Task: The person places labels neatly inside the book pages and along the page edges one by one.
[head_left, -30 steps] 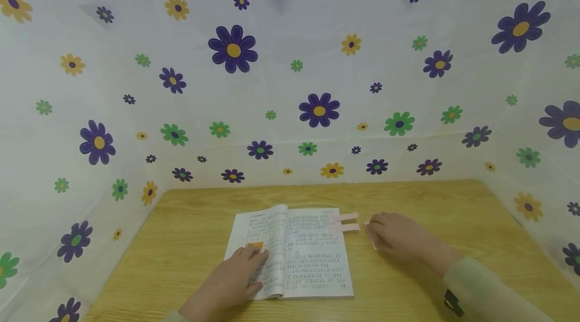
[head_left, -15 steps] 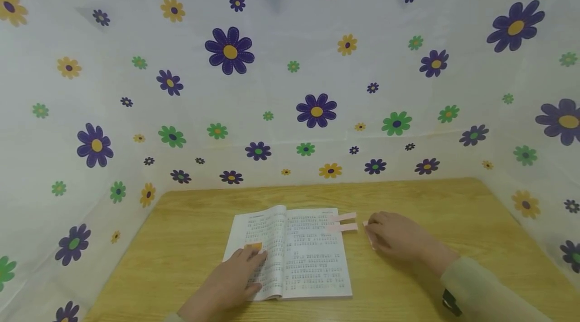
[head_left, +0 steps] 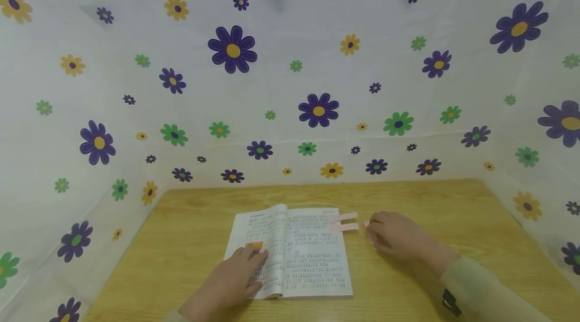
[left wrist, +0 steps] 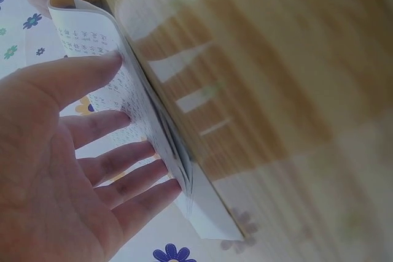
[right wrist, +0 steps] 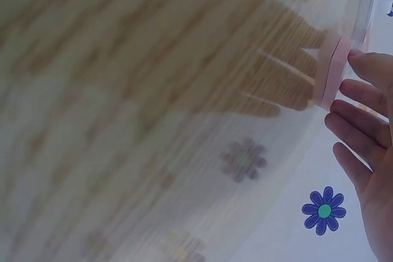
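Note:
An open book (head_left: 317, 261) lies on the table, its left page curving up toward the spine. My left hand (head_left: 228, 276) rests on the left page with fingers spread, just below an orange patch (head_left: 255, 245). The left wrist view shows this hand (left wrist: 92, 151) with its fingertips on the page (left wrist: 92, 35). Two pink strips (head_left: 348, 227) stick out from the right page's edge. Right of them, my right hand (head_left: 399, 236) has its fingertips at a pink pad (head_left: 370, 236) on the table; in the right wrist view thumb and fingers touch the pad (right wrist: 332, 73).
The wooden table (head_left: 190, 216) carries the book. A white curtain (head_left: 272, 85) with purple, green and yellow flowers surrounds its back and sides. A dark band (head_left: 450, 303) shows at my right sleeve (head_left: 480, 287).

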Available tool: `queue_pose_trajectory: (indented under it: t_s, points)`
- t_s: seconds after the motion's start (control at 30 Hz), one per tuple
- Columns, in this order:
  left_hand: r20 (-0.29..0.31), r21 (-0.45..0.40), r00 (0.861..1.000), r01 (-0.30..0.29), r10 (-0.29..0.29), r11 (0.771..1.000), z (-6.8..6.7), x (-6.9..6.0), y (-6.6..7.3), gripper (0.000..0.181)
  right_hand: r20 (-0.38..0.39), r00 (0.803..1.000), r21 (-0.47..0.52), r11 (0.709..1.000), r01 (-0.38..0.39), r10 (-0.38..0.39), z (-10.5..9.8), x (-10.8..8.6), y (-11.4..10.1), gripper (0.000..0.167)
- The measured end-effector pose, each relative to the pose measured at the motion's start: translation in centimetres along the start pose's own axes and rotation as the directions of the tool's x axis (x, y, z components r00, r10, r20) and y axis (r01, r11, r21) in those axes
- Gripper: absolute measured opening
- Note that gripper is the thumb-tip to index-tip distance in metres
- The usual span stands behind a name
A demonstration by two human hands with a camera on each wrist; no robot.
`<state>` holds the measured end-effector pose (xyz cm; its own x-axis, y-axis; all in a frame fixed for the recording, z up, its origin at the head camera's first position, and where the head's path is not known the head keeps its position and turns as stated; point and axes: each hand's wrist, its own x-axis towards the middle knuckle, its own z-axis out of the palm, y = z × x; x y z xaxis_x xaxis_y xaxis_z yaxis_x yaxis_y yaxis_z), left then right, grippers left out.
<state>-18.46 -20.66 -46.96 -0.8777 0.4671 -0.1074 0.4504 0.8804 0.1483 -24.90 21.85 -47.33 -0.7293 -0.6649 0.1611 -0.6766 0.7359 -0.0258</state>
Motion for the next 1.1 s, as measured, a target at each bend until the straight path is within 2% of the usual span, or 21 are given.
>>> queue_pose_trajectory:
  t_s: [0.13, 0.33, 0.47, 0.63, 0.83, 1.1]
  points:
    - [0.0, 0.002, 1.0, -0.001, 0.001, 1.0, -0.11, -0.04, 0.0, 0.064, -0.006, 1.0, 0.008, 1.0, 0.002, -0.002, -0.27, 0.07, -0.14, 0.023]
    - [-0.025, 0.005, 1.0, -0.008, 0.008, 1.0, -0.37, -0.15, 0.15, 0.064, -0.054, 0.998, 0.014, 0.999, 0.032, -0.031, -0.5, 0.23, -0.24, 0.019]
    - [-0.02, -0.003, 1.0, -0.006, 0.006, 1.0, -0.59, -0.13, 0.23, 0.064, -0.054, 0.998, 0.014, 0.999, 0.033, -0.032, -0.4, 0.18, -0.23, 0.019]
    - [0.004, -0.009, 1.0, -0.011, 0.011, 1.0, -0.49, -0.11, 0.2, 0.065, -0.033, 0.999, 0.018, 1.0, 0.017, -0.016, -0.25, 0.09, -0.21, 0.019]
    - [0.001, 0.0, 1.0, -0.016, 0.016, 1.0, -0.19, -0.1, 0.12, 0.065, -0.01, 1.0, 0.016, 1.0, -0.011, 0.012, -0.08, 0.18, -0.21, 0.018]
    - [0.003, -0.003, 1.0, -0.011, 0.011, 1.0, -0.5, -0.18, 0.14, 0.066, -0.041, 0.998, 0.062, 0.997, -0.035, 0.037, 0.3, 0.1, 0.0, 0.017]
